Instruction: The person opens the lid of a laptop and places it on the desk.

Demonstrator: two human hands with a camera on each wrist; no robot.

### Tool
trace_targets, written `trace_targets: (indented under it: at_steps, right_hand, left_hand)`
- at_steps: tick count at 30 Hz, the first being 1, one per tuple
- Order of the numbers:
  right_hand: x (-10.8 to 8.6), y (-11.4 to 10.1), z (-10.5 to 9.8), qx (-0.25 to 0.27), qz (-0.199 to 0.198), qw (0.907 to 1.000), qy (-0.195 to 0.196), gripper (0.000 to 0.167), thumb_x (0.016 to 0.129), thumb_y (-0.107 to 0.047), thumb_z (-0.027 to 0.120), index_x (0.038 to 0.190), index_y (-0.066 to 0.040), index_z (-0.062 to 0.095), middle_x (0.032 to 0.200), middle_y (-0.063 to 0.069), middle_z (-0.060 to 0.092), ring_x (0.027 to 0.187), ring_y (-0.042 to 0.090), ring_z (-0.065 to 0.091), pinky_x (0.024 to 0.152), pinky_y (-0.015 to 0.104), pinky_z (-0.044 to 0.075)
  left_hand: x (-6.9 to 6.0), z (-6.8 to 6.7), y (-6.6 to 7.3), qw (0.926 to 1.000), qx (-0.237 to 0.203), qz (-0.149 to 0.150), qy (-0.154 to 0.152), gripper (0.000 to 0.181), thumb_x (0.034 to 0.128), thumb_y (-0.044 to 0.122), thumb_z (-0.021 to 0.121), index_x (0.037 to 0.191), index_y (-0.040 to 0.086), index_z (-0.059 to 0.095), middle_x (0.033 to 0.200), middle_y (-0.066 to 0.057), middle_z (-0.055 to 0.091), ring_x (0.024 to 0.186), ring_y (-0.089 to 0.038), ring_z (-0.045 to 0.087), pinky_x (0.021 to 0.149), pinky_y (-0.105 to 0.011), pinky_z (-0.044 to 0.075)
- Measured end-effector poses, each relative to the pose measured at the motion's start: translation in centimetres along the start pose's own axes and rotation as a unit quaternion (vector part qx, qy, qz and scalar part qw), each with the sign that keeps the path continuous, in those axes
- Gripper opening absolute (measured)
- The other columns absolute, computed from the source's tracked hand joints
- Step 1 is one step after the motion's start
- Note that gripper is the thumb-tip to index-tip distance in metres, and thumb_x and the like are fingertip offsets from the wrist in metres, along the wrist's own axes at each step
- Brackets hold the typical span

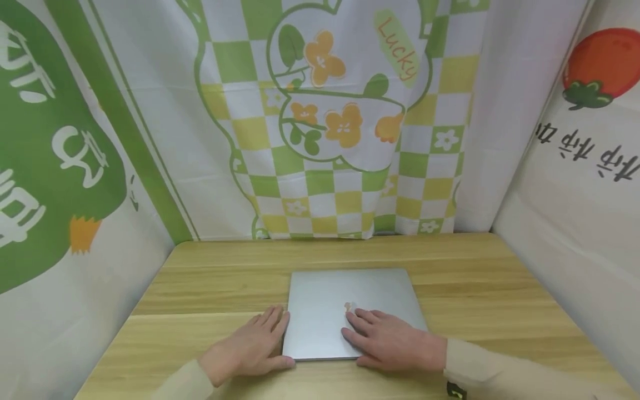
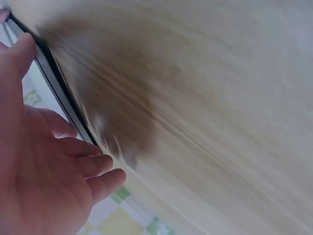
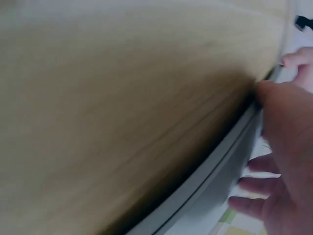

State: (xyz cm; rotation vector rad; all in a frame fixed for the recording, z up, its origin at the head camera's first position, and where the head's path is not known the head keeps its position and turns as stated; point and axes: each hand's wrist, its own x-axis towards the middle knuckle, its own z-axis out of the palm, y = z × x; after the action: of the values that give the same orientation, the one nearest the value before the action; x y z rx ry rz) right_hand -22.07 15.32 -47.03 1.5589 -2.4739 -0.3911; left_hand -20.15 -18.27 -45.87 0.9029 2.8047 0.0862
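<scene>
A silver laptop [image 1: 320, 319] lies with its lid down on the wooden table, a small shiny logo in the middle of the lid. Along its left side rests my left hand [image 1: 252, 344], fingers extended, with the thumb at the near left corner. My right hand [image 1: 390, 341] lies over the right part of the lid, fingers spread, its thumb at the front edge. In the left wrist view the laptop's dark edge [image 2: 56, 81] passes beside the fingers. From the right wrist, the laptop's side [image 3: 205, 171] shows a thin seam, with the thumb near its edge.
The wooden table [image 1: 210, 283] extends around the laptop on all sides. Behind it hangs a green and yellow checked curtain [image 1: 310, 194], with printed white cloth on the left and right [image 1: 565, 222]. A dark band [image 1: 456, 390] shows at the right sleeve.
</scene>
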Motion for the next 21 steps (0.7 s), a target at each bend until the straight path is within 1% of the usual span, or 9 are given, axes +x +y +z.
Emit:
trace_targets:
  at_steps: [4, 10, 13, 18, 21]
  right_hand:
    - [0.1, 0.5, 0.4, -0.026, -0.044, 0.9986, 0.014, 0.063, 0.103, -0.055, 0.032, 0.151, -0.014, 0.038, 0.153, 0.015, 0.043, 0.138, 0.029, 0.047, 0.105, 0.041, 0.049]
    - [0.5, 1.1, 1.0, -0.071, -0.088, 0.9932, 0.030, 0.063, 0.105, -0.054, 0.027, 0.150, -0.012, 0.038, 0.151, 0.015, 0.046, 0.135, 0.031, 0.049, 0.105, 0.038, 0.050]
    - [0.6, 1.3, 1.2, -0.093, -0.098, 0.9903, 0.033, 0.063, 0.105, -0.054, 0.024, 0.150, -0.012, 0.039, 0.149, 0.014, 0.048, 0.134, 0.031, 0.051, 0.103, 0.038, 0.051]
    - [0.7, 1.2, 1.3, -0.122, -0.106, 0.9862, 0.038, 0.062, 0.105, -0.052, 0.022, 0.148, -0.011, 0.041, 0.147, 0.014, 0.050, 0.132, 0.030, 0.053, 0.100, 0.036, 0.053]
    - [0.7, 1.0, 1.3, -0.133, -0.108, 0.9846, 0.035, 0.060, 0.106, -0.049, 0.021, 0.148, -0.011, 0.042, 0.147, 0.014, 0.050, 0.131, 0.030, 0.054, 0.099, 0.036, 0.054]
  left_hand:
    - [0.2, 0.0, -0.3, 0.9999, 0.014, 0.003, 0.001, 0.104, 0.0882, 0.077, 0.040, 0.151, -0.005, 0.029, 0.157, -0.031, 0.026, 0.145, -0.046, 0.028, 0.114, -0.058, 0.034]
    - [0.4, -0.3, -0.4, 0.9996, 0.026, 0.012, -0.007, 0.110, 0.0854, 0.080, 0.040, 0.151, -0.007, 0.026, 0.159, -0.029, 0.020, 0.147, -0.044, 0.023, 0.114, -0.058, 0.034]
    - [0.5, -0.3, -0.4, 0.9993, 0.034, 0.013, -0.008, 0.112, 0.0843, 0.081, 0.042, 0.151, -0.007, 0.025, 0.160, -0.029, 0.018, 0.148, -0.043, 0.022, 0.114, -0.058, 0.035]
    - [0.8, -0.2, -0.6, 0.9978, 0.066, 0.013, 0.002, 0.115, 0.0815, 0.084, 0.042, 0.151, -0.007, 0.027, 0.160, -0.027, 0.020, 0.148, -0.041, 0.024, 0.114, -0.055, 0.036]
    - [0.9, -0.2, -0.6, 0.9972, 0.074, 0.010, 0.004, 0.118, 0.0791, 0.085, 0.044, 0.150, -0.007, 0.029, 0.159, -0.027, 0.022, 0.148, -0.040, 0.026, 0.115, -0.054, 0.036]
